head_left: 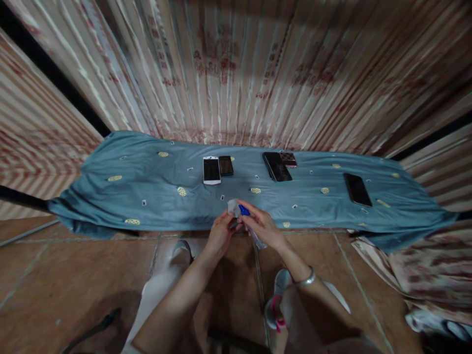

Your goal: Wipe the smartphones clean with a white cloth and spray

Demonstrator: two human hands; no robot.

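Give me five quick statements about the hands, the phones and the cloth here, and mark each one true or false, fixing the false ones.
1. The right hand holds a blue-topped item. True.
2. The silver bracelet is on the left wrist. False: it is on the right wrist.
3. The white-framed phone lies beside a smaller dark phone. True.
4. The cloth is plain red. False: it is blue-green with small yellow shapes.
5. The left hand holds a small grey piece. True.
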